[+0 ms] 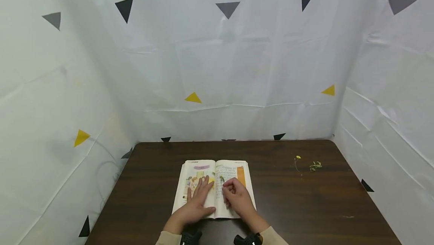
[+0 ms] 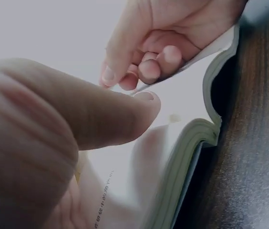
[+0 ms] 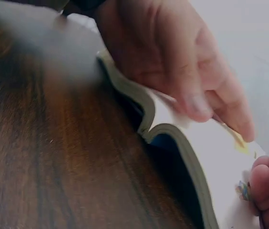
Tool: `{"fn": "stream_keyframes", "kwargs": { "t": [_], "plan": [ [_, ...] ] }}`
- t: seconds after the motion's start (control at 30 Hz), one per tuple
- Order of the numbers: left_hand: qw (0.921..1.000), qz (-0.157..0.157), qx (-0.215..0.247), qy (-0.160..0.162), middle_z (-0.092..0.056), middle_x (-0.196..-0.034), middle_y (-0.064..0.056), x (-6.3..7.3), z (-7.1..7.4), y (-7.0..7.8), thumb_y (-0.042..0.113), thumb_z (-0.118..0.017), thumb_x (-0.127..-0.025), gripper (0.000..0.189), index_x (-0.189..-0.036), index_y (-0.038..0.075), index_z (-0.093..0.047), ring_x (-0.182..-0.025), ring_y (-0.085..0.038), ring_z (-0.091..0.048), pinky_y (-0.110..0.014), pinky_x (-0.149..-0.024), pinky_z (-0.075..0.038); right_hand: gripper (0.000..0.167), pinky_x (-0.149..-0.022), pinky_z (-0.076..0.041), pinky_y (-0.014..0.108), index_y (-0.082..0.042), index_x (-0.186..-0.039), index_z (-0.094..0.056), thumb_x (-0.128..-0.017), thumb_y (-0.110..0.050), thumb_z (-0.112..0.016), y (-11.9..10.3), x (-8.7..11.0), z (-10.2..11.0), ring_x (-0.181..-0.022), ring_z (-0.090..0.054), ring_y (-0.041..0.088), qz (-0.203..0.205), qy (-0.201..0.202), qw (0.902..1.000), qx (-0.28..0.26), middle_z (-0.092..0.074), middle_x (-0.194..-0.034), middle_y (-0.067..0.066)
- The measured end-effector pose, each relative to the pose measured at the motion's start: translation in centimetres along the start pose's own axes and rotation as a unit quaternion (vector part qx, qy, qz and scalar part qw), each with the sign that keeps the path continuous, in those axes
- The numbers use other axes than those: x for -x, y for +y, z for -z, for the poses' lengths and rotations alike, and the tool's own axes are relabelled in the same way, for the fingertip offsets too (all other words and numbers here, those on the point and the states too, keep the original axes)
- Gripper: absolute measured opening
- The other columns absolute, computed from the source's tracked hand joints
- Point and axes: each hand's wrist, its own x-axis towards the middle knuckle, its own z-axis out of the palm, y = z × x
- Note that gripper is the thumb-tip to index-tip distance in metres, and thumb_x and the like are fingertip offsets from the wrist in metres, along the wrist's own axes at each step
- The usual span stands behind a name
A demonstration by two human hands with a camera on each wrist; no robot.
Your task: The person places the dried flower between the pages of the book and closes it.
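An open book [image 1: 233, 207] lies on the table, with coloured pictures on its left page and rows of print on the right. My left hand [image 1: 194, 207] rests on the left page, fingers spread and thumb pointing toward the gutter. Over the right page, my right hand [image 1: 237, 198] has its thumb and forefinger brought together, the other fingers curled. It pinches the lower end of a small green sprig [image 1: 222, 179], whose stem is mostly hidden by the fingertips. Both wrist views show the pages [image 2: 187, 95] curving down at the spine.
On the dark wooden table [image 1: 288, 207], a thin-stemmed yellow flower [image 1: 298, 157] and a small clump of green leaves [image 1: 315, 166] lie at the back right. White sheeting [image 1: 230, 68] with black, grey and yellow triangles surrounds the table's back and sides.
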Motion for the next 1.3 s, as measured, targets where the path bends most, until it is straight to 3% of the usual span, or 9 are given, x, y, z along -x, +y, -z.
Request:
{"fn": "stream_keyframes", "kwargs": {
  "t": [0.4, 0.7, 0.87, 1.07, 1.3],
  "plan": [
    [0.9999, -0.004, 0.012, 0.004, 0.000, -0.185, -0.016, 0.0, 0.2, 0.0, 0.033, -0.073, -0.104, 0.069, -0.165, 0.018, -0.046, -0.170, -0.047, 0.012, -0.082, -0.119, 0.023, 0.018, -0.048, -0.053, 0.025, -0.007, -0.115, -0.076, -0.109, -0.021, -0.067, 0.0, -0.1, -0.6, -0.057, -0.059, 0.010, -0.001, 0.028, 0.9975, 0.065, -0.065, -0.076, 0.004],
    [0.9984, -0.038, 0.038, 0.018, 0.000, -0.185, -0.017, 0.1, -0.2, -1.0, 0.048, -0.071, -0.104, 0.068, -0.162, 0.020, -0.049, -0.169, -0.046, 0.016, -0.083, -0.115, 0.027, 0.023, -0.056, -0.048, 0.022, -0.019, -0.124, -0.081, -0.108, -0.021, -0.066, -0.5, -0.4, -0.1, -0.064, -0.056, 0.006, 0.008, -0.011, 0.9887, 0.149, -0.062, -0.081, -0.002],
    [0.9976, -0.050, 0.040, 0.027, -0.001, -0.185, -0.019, -0.1, -0.6, -1.1, 0.048, -0.070, -0.104, 0.067, -0.162, 0.020, -0.050, -0.168, -0.048, 0.016, -0.084, -0.113, 0.028, 0.025, -0.052, -0.045, 0.022, -0.016, -0.128, -0.080, -0.108, -0.020, -0.065, -1.1, -0.3, 0.3, -0.056, -0.052, 0.006, -0.003, -0.035, 0.9891, 0.143, -0.060, -0.074, -0.002],
    [0.9973, -0.050, 0.015, 0.051, -0.005, -0.185, -0.018, -0.2, -1.3, -1.5, 0.051, -0.074, -0.100, 0.068, -0.157, 0.020, -0.054, -0.170, -0.047, 0.012, -0.086, -0.113, 0.024, 0.025, -0.053, -0.046, 0.022, -0.013, -0.128, -0.079, -0.106, -0.016, -0.068, -1.2, -0.1, 0.4, -0.059, -0.054, 0.005, 0.008, -0.047, 0.9879, 0.148, -0.064, -0.079, 0.002],
    [0.9974, -0.043, 0.005, 0.057, -0.005, -0.184, -0.019, -0.2, -1.2, -0.7, 0.049, -0.078, -0.096, 0.075, -0.159, 0.021, -0.049, -0.168, -0.052, 0.008, -0.087, -0.114, 0.022, 0.027, -0.049, -0.048, 0.022, -0.014, -0.130, -0.077, -0.104, -0.013, -0.070, -0.8, -0.3, 0.8, -0.057, -0.055, 0.008, 0.007, -0.059, 0.9917, 0.114, -0.064, -0.079, 0.002]
  ]
}}
